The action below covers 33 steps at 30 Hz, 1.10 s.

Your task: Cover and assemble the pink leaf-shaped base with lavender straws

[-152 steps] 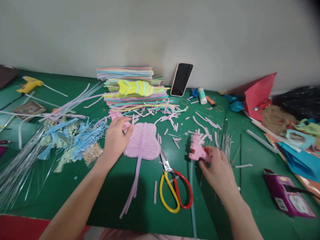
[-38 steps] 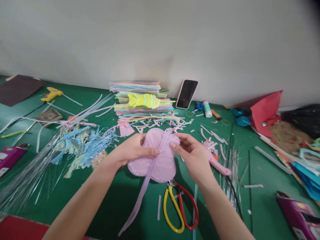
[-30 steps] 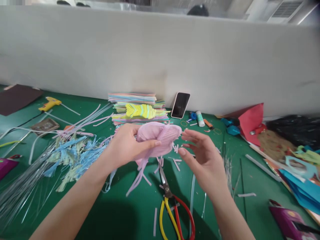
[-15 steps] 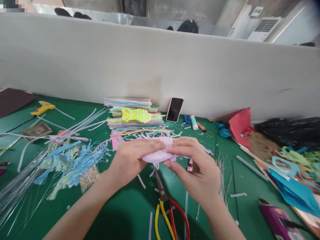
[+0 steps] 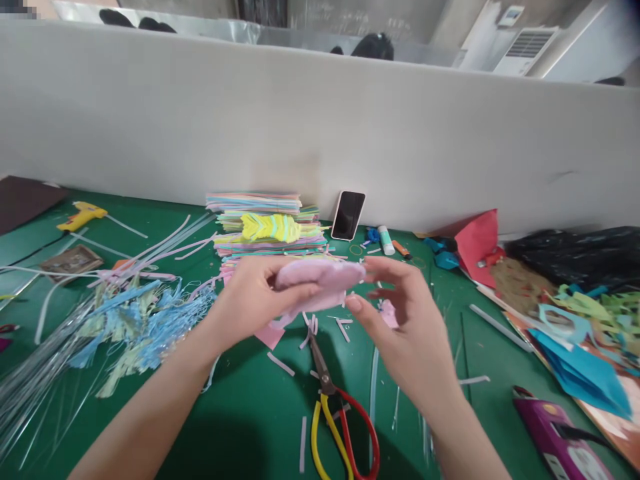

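Note:
My left hand [image 5: 250, 300] is closed on a flat pink ribbed shape [image 5: 320, 280] and holds it raised above the green table, seen nearly edge-on. My right hand [image 5: 405, 327] hovers just to the right of the shape, fingers apart, its fingertips close to the shape's right edge with nothing in them. Red and yellow scissors [image 5: 340, 413] lie on the table below both hands. A pink glue gun [image 5: 387, 312] is partly hidden behind my right hand.
A stack of coloured strips [image 5: 265, 227] and a phone [image 5: 349, 215] stand against the white wall. Blue tassels [image 5: 140, 317] and long strips lie left, a yellow glue gun [image 5: 83, 215] far left, coloured paper [image 5: 580, 347] and a purple box [image 5: 560, 433] right.
The pink shape was lifted off the table and turned in both hands. Half a second ago both hands pinched it; now my right hand has let go and opened beside it.

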Motion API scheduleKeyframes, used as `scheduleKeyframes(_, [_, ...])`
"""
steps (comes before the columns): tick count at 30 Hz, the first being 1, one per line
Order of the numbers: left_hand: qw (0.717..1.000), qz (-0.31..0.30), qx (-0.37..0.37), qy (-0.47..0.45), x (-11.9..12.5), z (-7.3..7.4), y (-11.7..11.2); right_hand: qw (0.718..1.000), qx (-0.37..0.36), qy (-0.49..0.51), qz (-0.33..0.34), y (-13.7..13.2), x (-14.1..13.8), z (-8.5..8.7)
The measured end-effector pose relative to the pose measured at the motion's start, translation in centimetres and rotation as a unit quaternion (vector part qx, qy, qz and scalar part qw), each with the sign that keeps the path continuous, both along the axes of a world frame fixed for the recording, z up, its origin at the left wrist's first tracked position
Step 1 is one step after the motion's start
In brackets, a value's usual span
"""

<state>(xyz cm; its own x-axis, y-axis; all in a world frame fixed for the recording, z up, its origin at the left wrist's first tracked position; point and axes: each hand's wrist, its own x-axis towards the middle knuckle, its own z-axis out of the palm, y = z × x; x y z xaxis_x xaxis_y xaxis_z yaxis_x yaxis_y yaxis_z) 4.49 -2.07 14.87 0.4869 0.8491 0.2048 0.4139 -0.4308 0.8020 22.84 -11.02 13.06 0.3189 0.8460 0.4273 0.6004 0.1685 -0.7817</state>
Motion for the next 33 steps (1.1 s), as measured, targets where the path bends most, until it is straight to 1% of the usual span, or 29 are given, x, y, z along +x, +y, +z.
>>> scheduleKeyframes(1, [0.999, 0.035, 0.018, -0.016, -0.2, 0.3, 0.4, 0.998, -0.045, -0.026, -0.023, -1.0, 0.3, -0.3])
scheduleKeyframes(2, [0.996, 0.074, 0.04, -0.04, -0.6, 0.5, 0.9, 0.992, -0.111, -0.055, -0.017, -2.1, 0.6, -0.8])
scheduleKeyframes(3, [0.991, 0.105, 0.057, -0.064, -0.9, 0.9, 1.3, 0.979, -0.189, -0.08, 0.02, -3.3, 0.8, -1.7])
scheduleKeyframes(4, [0.984, 0.135, 0.075, -0.088, -1.3, 1.2, 1.8, 0.955, -0.275, -0.091, 0.062, -4.6, 0.7, -2.7])
scheduleKeyframes(6, [0.968, 0.185, 0.112, -0.127, -2.2, 1.6, 2.6, 0.901, -0.402, -0.112, 0.12, -6.9, 0.1, -5.3])
scheduleKeyframes(7, [0.961, 0.204, 0.122, -0.144, -2.6, 1.8, 3.0, 0.881, -0.437, -0.121, 0.136, -7.8, -0.4, -6.7])
scheduleKeyframes(8, [0.955, 0.212, 0.123, -0.165, -2.9, 1.8, 3.4, 0.867, -0.457, -0.136, 0.143, -8.5, -1.1, -8.0])
scheduleKeyframes(10, [0.949, 0.2, 0.093, -0.224, -3.5, 1.6, 4.0, 0.85, -0.48, -0.17, 0.132, -9.4, -2.4, -10.1])
scheduleKeyframes(11, [0.943, 0.188, 0.072, -0.263, -3.6, 1.4, 4.2, 0.841, -0.494, -0.184, 0.124, -9.6, -2.9, -10.8])
scheduleKeyframes(13, [0.922, 0.174, 0.023, -0.344, -3.8, 0.7, 4.7, 0.828, -0.512, -0.195, 0.116, -9.5, -3.2, -11.6])
scheduleKeyframes(14, [0.909, 0.175, -0.003, -0.378, -3.8, 0.4, 4.9, 0.832, -0.512, -0.18, 0.117, -9.4, -3.1, -11.7])
scheduleKeyframes(15, [0.898, 0.176, -0.037, -0.402, -3.9, 0.0, 5.1, 0.843, -0.505, -0.142, 0.118, -9.3, -2.7, -11.6])
scheduleKeyframes(17, [0.889, 0.167, -0.124, -0.408, -4.1, -0.8, 5.4, 0.87, -0.479, -0.007, 0.119, -9.2, -1.4, -11.2])
scheduleKeyframes(18, [0.889, 0.157, -0.174, -0.392, -4.1, -1.2, 5.5, 0.875, -0.464, 0.077, 0.116, -9.2, -0.7, -10.9])
scheduleKeyframes(19, [0.891, 0.142, -0.228, -0.366, -4.1, -1.6, 5.6, 0.873, -0.45, 0.15, 0.115, -9.2, 0.1, -10.5])
scheduleKeyframes(20, [0.892, 0.124, -0.282, -0.33, -4.1, -1.9, 5.7, 0.874, -0.43, 0.201, 0.104, -9.2, 0.7, -10.0])
scheduleKeyframes(21, [0.892, 0.104, -0.33, -0.291, -4.0, -2.3, 5.6, 0.877, -0.408, 0.236, 0.09, -9.2, 1.2, -9.4])
scheduleKeyframes(23, [0.89, 0.064, -0.397, -0.214, -3.5, -3.2, 5.5, 0.902, -0.328, 0.28, 0.026, -8.8, 1.8, -8.1])
scheduleKeyframes(26, [0.892, 0.003, -0.429, -0.142, -2.1, -4.3, 4.9, 0.921, -0.185, 0.342, -0.01, -7.4, 1.8, -6.6])
scheduleKeyframes(28, [0.89, -0.038, -0.438, -0.124, -0.9, -4.7, 4.3, 0.926, -0.129, 0.356, -0.005, -5.9, 1.5, -6.1])
scheduleKeyframes(31, [0.883, -0.115, -0.44, -0.117, 0.5, -4.8, 3.4, 0.919, -0.11, 0.378, 0.031, -3.4, 0.9, -6.1])
scheduleKeyframes(33, [0.881, -0.157, -0.431, -0.11, 1.2, -4.6, 3.1, 0.913, -0.112, 0.391, 0.019, -1.8, 0.4, -6.2])
